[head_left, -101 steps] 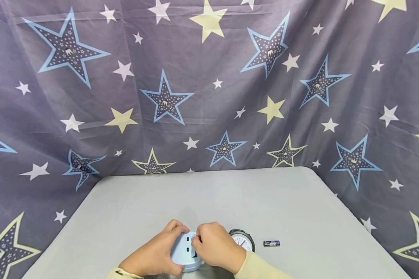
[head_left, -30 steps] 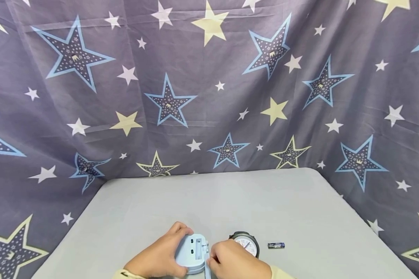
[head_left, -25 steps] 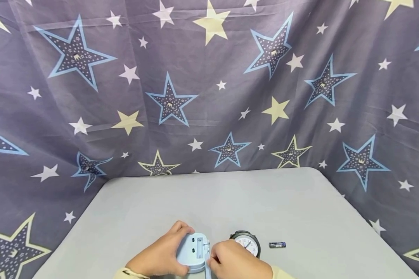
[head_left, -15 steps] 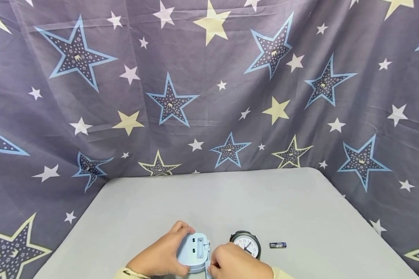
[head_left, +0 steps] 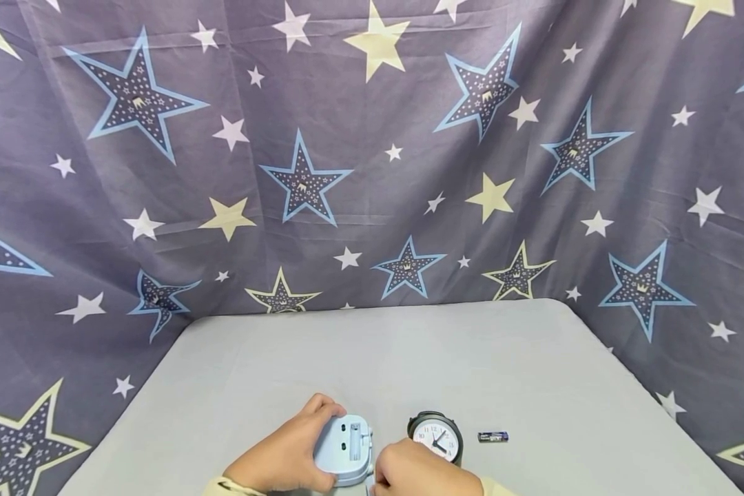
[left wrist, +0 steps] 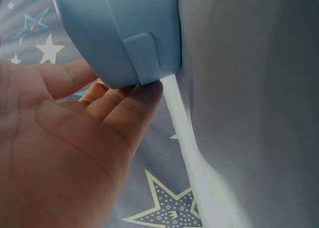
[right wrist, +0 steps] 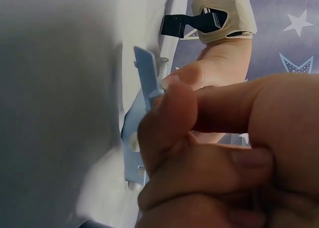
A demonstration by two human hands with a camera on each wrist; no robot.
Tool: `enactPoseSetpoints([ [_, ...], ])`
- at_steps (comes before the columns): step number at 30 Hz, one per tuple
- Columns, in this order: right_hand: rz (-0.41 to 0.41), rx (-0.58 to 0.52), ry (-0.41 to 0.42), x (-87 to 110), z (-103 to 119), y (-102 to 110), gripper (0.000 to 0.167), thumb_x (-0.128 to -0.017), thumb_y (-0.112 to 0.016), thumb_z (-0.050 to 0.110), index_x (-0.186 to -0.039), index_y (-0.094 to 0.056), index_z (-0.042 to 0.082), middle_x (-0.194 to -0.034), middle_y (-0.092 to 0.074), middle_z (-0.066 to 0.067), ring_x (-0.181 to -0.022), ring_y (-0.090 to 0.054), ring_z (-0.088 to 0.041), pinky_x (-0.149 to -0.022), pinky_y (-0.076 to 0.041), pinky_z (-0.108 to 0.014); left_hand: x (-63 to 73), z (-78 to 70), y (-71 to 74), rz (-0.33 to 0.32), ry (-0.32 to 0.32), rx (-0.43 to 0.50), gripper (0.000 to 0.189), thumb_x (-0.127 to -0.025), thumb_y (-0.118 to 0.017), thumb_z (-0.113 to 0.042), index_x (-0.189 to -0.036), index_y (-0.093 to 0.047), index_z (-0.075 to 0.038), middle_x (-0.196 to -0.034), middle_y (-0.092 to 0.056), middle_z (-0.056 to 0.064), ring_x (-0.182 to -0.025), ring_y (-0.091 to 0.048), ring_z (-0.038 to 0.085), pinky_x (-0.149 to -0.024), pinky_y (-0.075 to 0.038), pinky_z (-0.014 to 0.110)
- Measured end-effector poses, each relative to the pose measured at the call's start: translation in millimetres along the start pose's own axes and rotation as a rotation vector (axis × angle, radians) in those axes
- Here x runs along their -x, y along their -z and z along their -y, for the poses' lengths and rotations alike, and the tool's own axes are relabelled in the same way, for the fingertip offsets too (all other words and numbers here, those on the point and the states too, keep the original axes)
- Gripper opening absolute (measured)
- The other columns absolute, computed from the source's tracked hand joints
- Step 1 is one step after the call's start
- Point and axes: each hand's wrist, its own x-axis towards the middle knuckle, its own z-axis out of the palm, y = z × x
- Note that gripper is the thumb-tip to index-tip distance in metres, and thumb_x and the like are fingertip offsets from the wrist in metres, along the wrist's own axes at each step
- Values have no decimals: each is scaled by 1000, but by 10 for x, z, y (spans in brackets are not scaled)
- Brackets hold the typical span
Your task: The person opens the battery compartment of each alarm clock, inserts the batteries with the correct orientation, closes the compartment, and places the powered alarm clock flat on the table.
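A light blue clock point(head_left: 331, 451) lies with its back up on the table, its slot-shaped battery compartment point(head_left: 355, 441) uncovered. My left hand point(head_left: 288, 448) grips it by the side, thumb near and fingers at the far edge; the left wrist view shows fingertips against the blue casing point(left wrist: 119, 33). Just right of the clock, my right hand point(head_left: 418, 472) pinches a thin light blue battery cover point(right wrist: 146, 73) between thumb and index finger. In the head view the hand hides most of that cover. Behind the right hand stands a black alarm clock point(head_left: 437, 441) with a white dial, partly covered by it.
A dark blue AA-type battery point(head_left: 492, 437) lies on the grey table point(head_left: 372, 358), right of the black clock. Star-patterned cloth point(head_left: 372, 172) hangs around the table's back and sides.
Earlier my right hand worked on the blue clock's back; it then moved right with the cover, exposing the compartment. Lately it has dropped slightly nearer me. The left hand keeps its grip.
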Motion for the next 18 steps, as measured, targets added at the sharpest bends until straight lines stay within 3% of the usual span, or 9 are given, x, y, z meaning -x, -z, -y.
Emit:
enactPoseSetpoints([
  [10, 3, 46, 54, 4, -44, -28, 34, -83, -71, 13, -51, -59, 18, -45, -36, 18, -43, -31, 6, -40, -30, -15, -6, -6, 3, 4, 7, 10, 81, -60, -85, -18, -135, -56, -8, -131, -48, -3, -106, -55, 6, -91, -47, 21],
  [18, 19, 49, 51, 17, -41, -25, 32, -81, -71, 11, -51, -60, 17, -45, -37, 17, -42, -30, 6, -39, -31, -15, -2, -4, 8, 9, 3, 10, 81, -60, -86, -18, -134, -56, -7, -131, -48, -3, -107, -54, 6, -90, -47, 20],
])
